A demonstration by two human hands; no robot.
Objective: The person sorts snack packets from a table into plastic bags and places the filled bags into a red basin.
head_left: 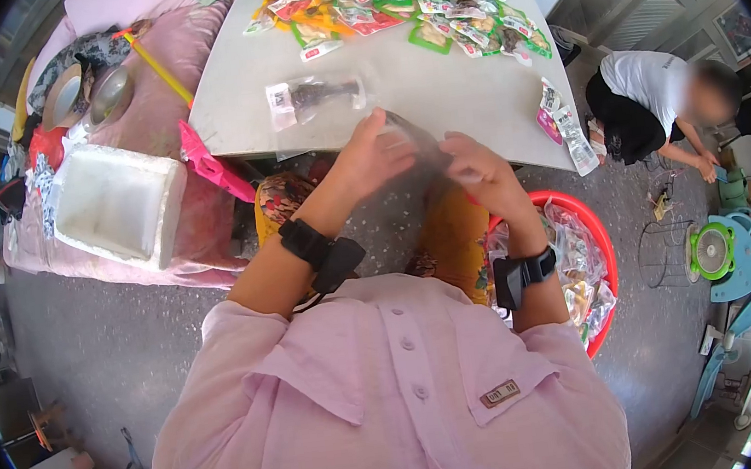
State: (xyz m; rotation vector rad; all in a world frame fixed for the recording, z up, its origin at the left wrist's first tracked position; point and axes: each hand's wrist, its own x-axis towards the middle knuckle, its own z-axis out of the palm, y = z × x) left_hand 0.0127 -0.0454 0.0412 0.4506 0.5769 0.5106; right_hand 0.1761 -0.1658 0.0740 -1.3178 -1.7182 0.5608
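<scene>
My left hand (373, 158) pinches one side of a thin, see-through plastic bag (421, 144) just over the table's front edge. On its other side my right hand (482, 169) grips the same bag with bent fingers; the bag looks smeared by motion, and I cannot make out any contents. Beyond my left hand, a clear vacuum-type pack (316, 99) with dark contents and a white label lies flat on the table (233, 84). Several small printed snack packets (386, 2) are heaped farther back.
A red tub (607, 250) of packets stands by my right leg. More packets (567, 129) lie at the table's right edge. A white foam box (117, 204) rests on the pink-covered bed to the left. Another person (656, 96) crouches at right, near a green fan (711, 252).
</scene>
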